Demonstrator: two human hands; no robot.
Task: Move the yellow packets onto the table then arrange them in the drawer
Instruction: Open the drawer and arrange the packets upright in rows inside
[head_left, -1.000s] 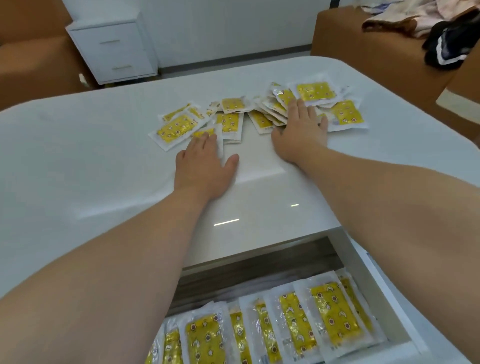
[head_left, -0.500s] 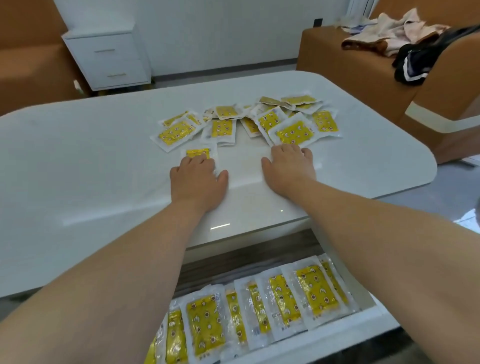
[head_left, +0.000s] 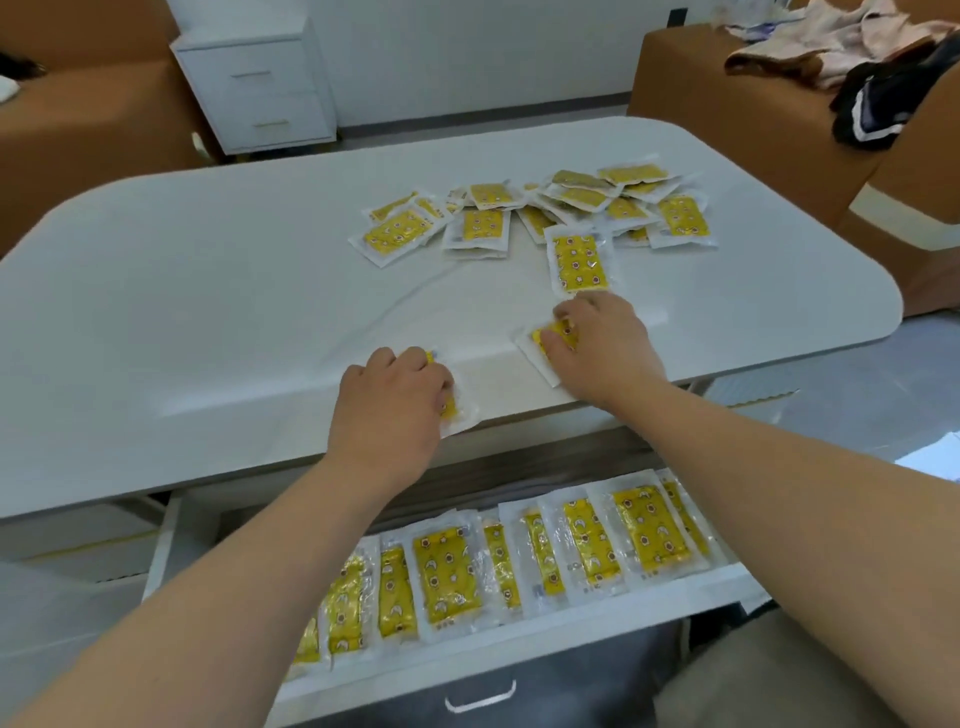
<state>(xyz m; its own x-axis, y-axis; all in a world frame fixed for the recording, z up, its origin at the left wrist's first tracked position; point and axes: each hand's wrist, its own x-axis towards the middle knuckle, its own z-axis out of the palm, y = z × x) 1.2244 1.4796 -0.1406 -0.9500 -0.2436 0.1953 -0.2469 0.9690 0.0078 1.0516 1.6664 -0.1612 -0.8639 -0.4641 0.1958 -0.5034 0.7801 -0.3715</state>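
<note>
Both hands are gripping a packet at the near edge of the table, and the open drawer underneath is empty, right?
Not quite. The head view shows the open drawer is not empty: a row of yellow packets lies in it, overlapping. The rest stands: the left hand grips a near packet and the right hand grips a second packet at the near edge of the table.

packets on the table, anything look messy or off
The far pile on the table is jumbled: packets overlap at all angles, unlike the neat row in the drawer. One packet lies apart, just short of the right hand. Nothing looks torn or spilled.
</note>
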